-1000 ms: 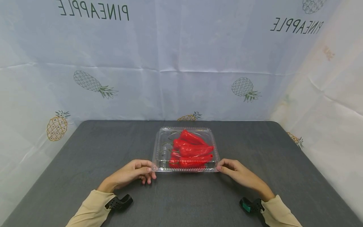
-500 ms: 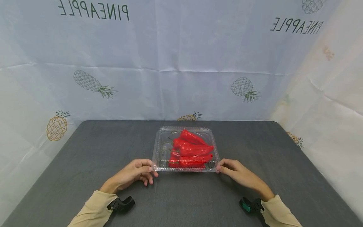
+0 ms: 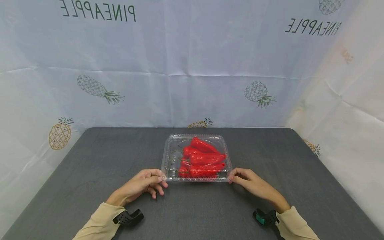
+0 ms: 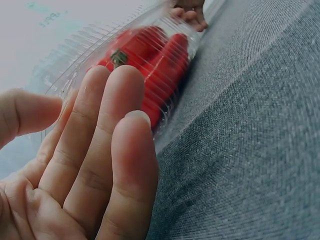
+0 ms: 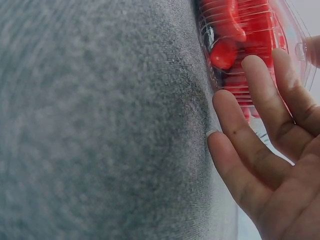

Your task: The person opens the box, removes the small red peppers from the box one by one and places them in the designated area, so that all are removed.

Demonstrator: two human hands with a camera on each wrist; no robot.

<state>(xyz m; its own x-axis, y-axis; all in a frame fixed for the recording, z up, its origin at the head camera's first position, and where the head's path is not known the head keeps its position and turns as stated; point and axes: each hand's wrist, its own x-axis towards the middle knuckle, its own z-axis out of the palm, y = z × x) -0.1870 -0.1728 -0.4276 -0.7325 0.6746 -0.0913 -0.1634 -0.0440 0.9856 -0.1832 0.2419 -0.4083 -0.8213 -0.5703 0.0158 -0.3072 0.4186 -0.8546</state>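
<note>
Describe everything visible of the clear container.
The clear container looks like thin, glossy plastic: a low, rectangular box with ribbed sides and rounded corners. Its lid appears closed over red peppers, piled mostly toward its right side. It seems to lie on the gray table, midway across and toward the far edge. The left hand pinches its near left corner, the right hand its near right corner.

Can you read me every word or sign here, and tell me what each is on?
"PINEAPPLE", mirrored, on the cloth, upper left.
"PINEAPPLE", mirrored, on the cloth, upper right.
Too blurred: faint lettering, left wrist view's top left.
Too faint: orange mark on the cloth, right side.
No readable text on the box.
</note>
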